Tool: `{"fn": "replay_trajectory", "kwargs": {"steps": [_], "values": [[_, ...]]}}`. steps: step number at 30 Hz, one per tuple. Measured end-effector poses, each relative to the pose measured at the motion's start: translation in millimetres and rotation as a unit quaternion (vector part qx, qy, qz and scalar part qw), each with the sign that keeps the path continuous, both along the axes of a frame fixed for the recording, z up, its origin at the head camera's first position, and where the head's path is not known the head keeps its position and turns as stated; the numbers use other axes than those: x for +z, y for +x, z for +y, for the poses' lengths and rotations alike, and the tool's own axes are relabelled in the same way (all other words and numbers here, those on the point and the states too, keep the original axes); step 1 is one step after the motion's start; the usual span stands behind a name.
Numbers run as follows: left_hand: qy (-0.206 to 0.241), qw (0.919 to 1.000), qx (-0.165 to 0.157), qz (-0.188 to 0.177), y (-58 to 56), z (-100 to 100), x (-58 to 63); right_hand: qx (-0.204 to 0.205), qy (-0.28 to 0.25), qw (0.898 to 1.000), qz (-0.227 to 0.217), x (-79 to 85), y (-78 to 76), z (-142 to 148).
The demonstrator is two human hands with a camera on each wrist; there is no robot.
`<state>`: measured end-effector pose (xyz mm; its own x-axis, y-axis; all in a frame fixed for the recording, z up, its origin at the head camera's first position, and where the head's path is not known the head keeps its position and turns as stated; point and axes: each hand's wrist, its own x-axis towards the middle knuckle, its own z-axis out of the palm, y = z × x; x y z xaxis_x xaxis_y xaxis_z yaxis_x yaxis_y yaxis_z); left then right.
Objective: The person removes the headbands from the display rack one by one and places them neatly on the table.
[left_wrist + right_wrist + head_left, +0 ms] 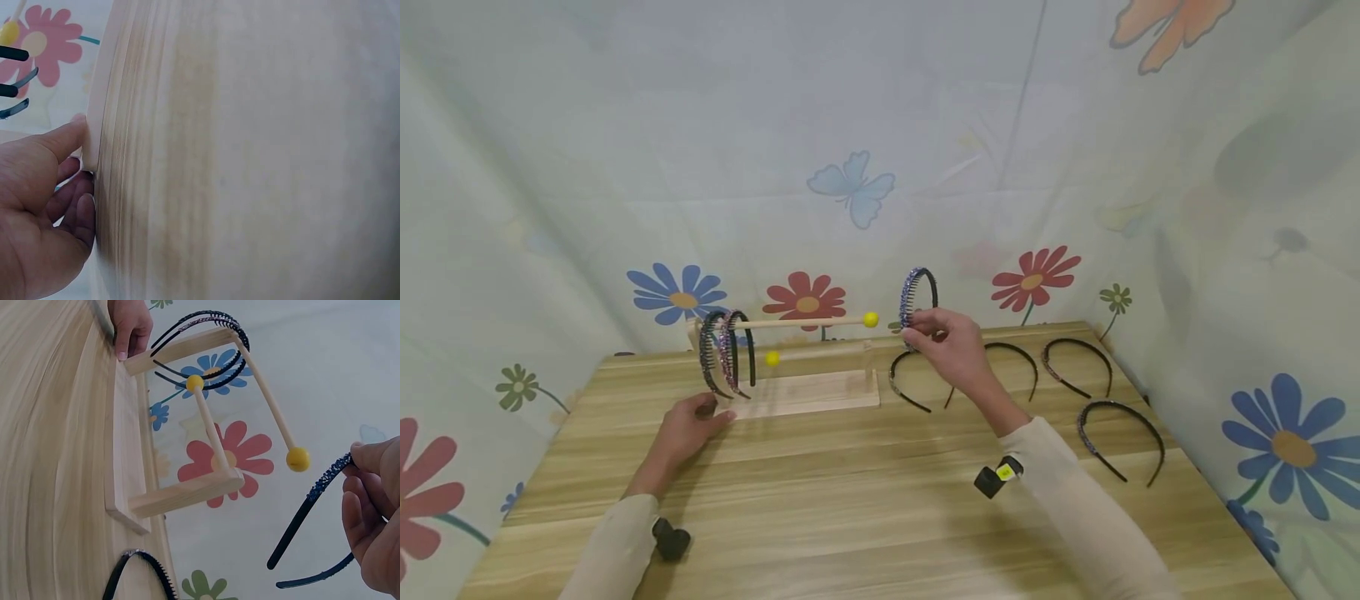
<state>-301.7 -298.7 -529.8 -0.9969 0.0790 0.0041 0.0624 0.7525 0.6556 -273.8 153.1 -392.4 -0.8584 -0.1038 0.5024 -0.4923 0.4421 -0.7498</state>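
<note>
My right hand [951, 346] pinches a headband [907, 298] between thumb and fingers, in the air right of the stand. The headband is black with blue sparkly beads and inner teeth; its two ends point away from the hand in the right wrist view. The wooden stand [125, 444] has two posts, each bearing a rod tipped with a yellow ball [298, 459]. Two beaded headbands [727, 354] hang at the post end of its upper rod. My left hand [685, 429] grips the left end of the stand's base [94, 125], thumb on its edge.
Several headbands lie on the wooden table [820, 500] to the right, among them one at the front right [1120, 404] and one behind it [1078, 342]. A flower-printed cloth [737, 167] hangs behind the table and along its sides.
</note>
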Motion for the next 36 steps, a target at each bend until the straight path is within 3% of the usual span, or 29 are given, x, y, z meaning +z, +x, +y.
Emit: {"fn": "replay_trajectory", "kwargs": {"steps": [13, 28, 36], "values": [[0.002, 0.9999, -0.006, 0.008, 2.7, -0.4, 2.5, -0.033, 0.007, 0.999, -0.024, -11.4, 8.1, 29.4], [0.004, 1.0000, -0.003, -0.003, 2.1, 0.1, 2.2, -0.109, 0.040, 0.990, -0.076, -34.3, 13.2, 63.9], [0.002, 1.0000, -0.003, -0.006, 1.7, -0.4, 1.8, -0.119, 0.034, 0.988, -0.097, -43.9, 22.2, 81.4]]}}
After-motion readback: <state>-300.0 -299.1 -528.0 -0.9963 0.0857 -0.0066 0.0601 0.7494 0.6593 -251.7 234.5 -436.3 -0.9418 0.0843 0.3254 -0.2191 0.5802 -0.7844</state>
